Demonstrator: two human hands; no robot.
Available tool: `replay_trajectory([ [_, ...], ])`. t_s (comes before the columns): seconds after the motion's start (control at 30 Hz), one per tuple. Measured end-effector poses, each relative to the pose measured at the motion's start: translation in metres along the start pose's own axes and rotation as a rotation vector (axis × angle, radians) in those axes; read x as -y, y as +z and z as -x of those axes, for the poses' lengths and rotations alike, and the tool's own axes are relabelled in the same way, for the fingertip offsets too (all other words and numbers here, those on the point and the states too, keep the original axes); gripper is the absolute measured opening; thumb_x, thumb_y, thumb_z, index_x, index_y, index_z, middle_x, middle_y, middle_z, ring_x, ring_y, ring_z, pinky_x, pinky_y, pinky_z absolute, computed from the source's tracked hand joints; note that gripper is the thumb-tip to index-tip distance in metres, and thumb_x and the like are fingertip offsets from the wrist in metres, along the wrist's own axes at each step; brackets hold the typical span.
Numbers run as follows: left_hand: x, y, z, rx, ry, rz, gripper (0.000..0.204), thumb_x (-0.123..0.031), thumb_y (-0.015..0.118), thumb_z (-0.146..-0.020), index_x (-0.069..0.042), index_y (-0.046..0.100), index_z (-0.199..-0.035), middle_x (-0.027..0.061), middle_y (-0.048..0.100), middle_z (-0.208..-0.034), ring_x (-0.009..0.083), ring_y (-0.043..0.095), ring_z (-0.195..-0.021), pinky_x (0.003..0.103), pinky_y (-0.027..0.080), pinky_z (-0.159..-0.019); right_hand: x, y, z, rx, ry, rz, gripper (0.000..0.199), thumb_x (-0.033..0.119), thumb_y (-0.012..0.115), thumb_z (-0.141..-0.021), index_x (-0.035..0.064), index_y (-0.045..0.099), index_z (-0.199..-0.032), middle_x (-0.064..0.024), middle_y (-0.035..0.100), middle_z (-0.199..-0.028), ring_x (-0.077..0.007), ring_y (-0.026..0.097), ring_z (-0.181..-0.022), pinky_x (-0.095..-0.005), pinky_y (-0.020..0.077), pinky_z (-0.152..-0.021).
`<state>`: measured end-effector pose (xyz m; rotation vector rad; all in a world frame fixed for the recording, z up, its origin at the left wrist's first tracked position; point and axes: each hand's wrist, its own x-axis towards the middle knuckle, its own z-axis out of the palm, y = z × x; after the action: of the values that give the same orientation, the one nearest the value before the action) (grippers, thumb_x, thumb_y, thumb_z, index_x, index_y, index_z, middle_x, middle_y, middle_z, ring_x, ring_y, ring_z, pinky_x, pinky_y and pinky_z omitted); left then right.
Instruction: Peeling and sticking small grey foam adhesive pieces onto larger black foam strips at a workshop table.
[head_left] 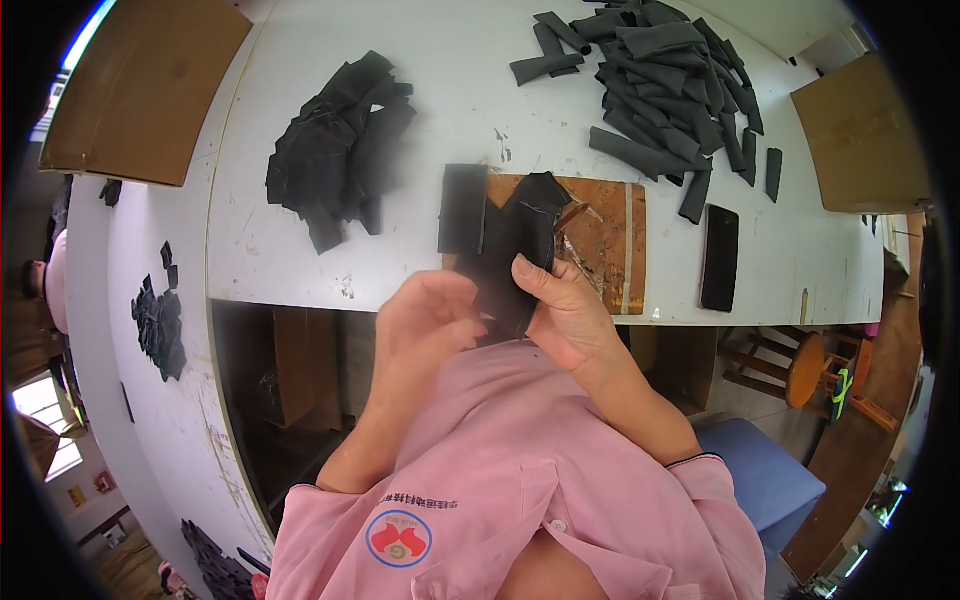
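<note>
A dark grey fabric piece [522, 245] is pinched between the thumb and fingers of my right hand [572, 312], held at the table's front edge over a brown wooden board [605, 240]. My left hand [425, 315], smeared by motion, is beside the fabric's lower left side with its fingers bent; whether it touches the cloth cannot be made out. A flat dark rectangular piece [463, 210] overlaps the board's left end, next to the held piece. The lower part of the held fabric is blurred.
Loose dark fabric pieces [335, 140] are heaped at the left of the white table [440, 100]. A larger pile of rolled or folded dark pieces [660, 85] lies at the far right. A black phone [719, 258] rests right of the board. Cardboard boxes [145, 90] flank the table.
</note>
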<state>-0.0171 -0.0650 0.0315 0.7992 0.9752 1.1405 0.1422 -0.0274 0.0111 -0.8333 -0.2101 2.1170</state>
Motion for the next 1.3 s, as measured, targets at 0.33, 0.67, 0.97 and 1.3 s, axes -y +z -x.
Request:
replay_trajectory([
  [0.33,0.012,0.008,0.003,-0.113,-0.058,-0.046,0.015,-0.003,0.06,-0.075,0.002,0.055,-0.088,0.0077,0.06,-0.076,0.0113,0.057,-0.063,0.022,0.046,-0.058,-0.003,0.0,0.001,-0.014,0.026,0.028,0.022,0.02,0.058,-0.083,-0.0006,0.056,-0.091,-0.0077,0.059,-0.084,-0.0164,0.058,-0.076,-0.0297,0.0482,-0.069],
  [0.67,0.014,0.006,0.004,-0.114,-0.051,-0.031,0.02,-0.006,0.059,-0.074,0.004,0.054,-0.091,0.0079,0.06,-0.078,0.0114,0.057,-0.066,0.022,0.045,-0.059,-0.01,0.0,-0.001,-0.036,-0.057,0.091,0.024,0.023,0.057,-0.084,-0.0009,0.055,-0.089,-0.007,0.059,-0.083,-0.0138,0.057,-0.073,-0.0274,0.0479,-0.067],
  [0.97,0.013,0.015,0.009,-0.123,0.055,-0.154,0.022,0.0,0.06,-0.073,0.001,0.052,-0.094,0.0039,0.056,-0.079,0.0079,0.053,-0.072,0.021,0.043,-0.065,-0.016,0.004,-0.004,-0.067,-0.153,0.143,0.027,0.026,0.053,-0.086,-0.0003,0.056,-0.086,-0.0044,0.058,-0.078,-0.0095,0.055,-0.067,-0.023,0.0461,-0.062],
  [1.3,0.012,0.019,0.004,-0.203,0.009,-0.184,0.018,0.001,0.059,-0.075,0.001,0.053,-0.092,0.002,0.055,-0.078,0.0063,0.052,-0.07,0.02,0.043,-0.063,-0.021,0.0,-0.008,-0.064,-0.15,0.128,0.023,0.023,0.052,-0.087,0.0034,0.056,-0.098,-0.0018,0.059,-0.091,-0.0077,0.054,-0.081,-0.0227,0.0462,-0.071],
])
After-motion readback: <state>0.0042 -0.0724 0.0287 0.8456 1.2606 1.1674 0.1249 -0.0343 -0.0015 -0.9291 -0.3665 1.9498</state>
